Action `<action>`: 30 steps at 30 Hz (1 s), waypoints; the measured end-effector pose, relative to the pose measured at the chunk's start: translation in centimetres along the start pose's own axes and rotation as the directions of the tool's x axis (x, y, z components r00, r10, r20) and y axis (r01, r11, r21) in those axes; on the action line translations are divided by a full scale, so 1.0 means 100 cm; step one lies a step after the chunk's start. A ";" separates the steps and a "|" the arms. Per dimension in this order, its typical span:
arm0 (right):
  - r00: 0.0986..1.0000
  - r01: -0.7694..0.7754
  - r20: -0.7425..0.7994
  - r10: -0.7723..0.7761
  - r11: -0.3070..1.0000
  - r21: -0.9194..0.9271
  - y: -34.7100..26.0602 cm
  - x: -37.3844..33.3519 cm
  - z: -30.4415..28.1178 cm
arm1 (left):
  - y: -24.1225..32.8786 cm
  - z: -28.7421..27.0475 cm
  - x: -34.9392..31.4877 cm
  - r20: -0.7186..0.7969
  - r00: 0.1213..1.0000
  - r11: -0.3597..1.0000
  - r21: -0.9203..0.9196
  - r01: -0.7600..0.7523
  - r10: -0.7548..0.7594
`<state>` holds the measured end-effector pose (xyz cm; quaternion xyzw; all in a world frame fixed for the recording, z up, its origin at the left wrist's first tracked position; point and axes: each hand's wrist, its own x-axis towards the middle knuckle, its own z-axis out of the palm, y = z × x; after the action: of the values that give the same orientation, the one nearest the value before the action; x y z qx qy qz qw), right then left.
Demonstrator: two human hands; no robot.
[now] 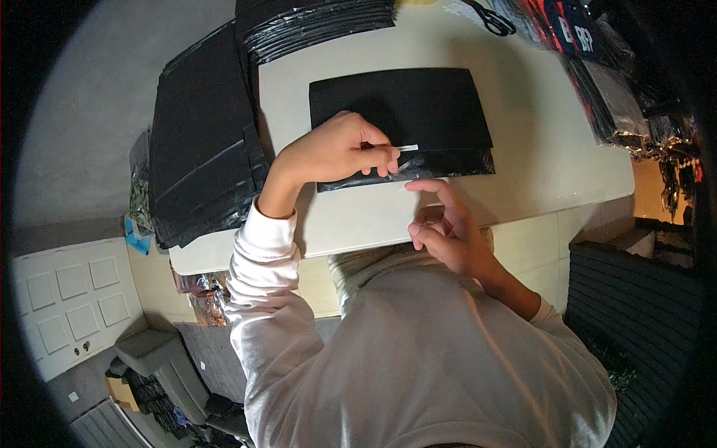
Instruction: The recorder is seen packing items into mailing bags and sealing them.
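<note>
A flat black rectangular piece (403, 104) lies on the white table in front of me, with a glossy, wrinkled plastic band (448, 163) along its near edge. Above that band, my left hand (340, 149) pinches a thin white strip (408, 148), whose free end sticks out to the right. My right hand (452, 231) hovers at the table's near edge, just short of the plastic band. Its index finger is stretched out and the other fingers are bent, with nothing visible among them.
Stacks of similar black flat pieces stand at the left (202, 134) and far left (321, 33) of the white table (538, 149). Black-handled scissors (493, 21) lie at the far right edge. Plastic-wrapped packages (609, 89) are heaped on the right.
</note>
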<state>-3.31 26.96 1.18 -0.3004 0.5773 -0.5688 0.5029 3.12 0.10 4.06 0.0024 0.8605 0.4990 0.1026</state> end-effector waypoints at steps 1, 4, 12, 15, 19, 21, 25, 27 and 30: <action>1.000 0.014 -0.003 -0.014 1.000 0.000 0.001 0.000 0.000 | 0.002 -0.001 0.000 0.004 1.000 1.000 -0.007 0.000 0.000; 1.000 0.007 0.006 -0.007 1.000 -0.011 0.001 0.000 0.000 | -0.002 -0.001 0.000 0.008 0.999 0.999 0.001 -0.050 0.050; 1.000 0.020 0.007 -0.020 1.000 -0.023 0.001 -0.001 0.000 | -0.002 0.001 -0.001 0.016 0.994 0.992 0.067 -0.108 0.107; 1.000 0.028 0.009 -0.028 1.000 -0.005 0.004 -0.001 0.000 | 0.000 0.000 0.000 0.014 0.995 0.993 0.065 -0.102 0.102; 0.999 -0.027 0.021 0.027 0.999 0.016 -0.002 -0.001 0.000 | -0.005 0.000 0.002 0.004 0.990 0.988 0.060 -0.144 0.144; 0.999 -0.017 0.028 0.017 1.000 0.011 0.002 0.000 -0.001 | -0.004 -0.001 0.000 0.012 0.989 0.986 0.072 -0.151 0.150; 1.000 -0.013 0.015 0.013 1.000 -0.011 0.003 0.000 0.000 | -0.004 -0.001 0.000 0.042 0.998 0.998 -0.023 -0.055 0.056; 1.000 -0.001 0.004 0.001 1.000 -0.025 -0.002 -0.001 0.002 | -0.001 -0.001 -0.001 0.053 0.999 0.995 -0.099 0.001 0.004; 1.000 0.024 -0.005 -0.024 0.999 -0.023 -0.001 0.000 0.003 | 0.001 -0.001 -0.001 0.027 1.000 1.000 -0.025 0.011 -0.010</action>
<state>-3.04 26.82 1.35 -0.3115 0.5813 -0.5690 0.4912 3.24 0.07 4.25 0.0035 0.8528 0.5089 0.1169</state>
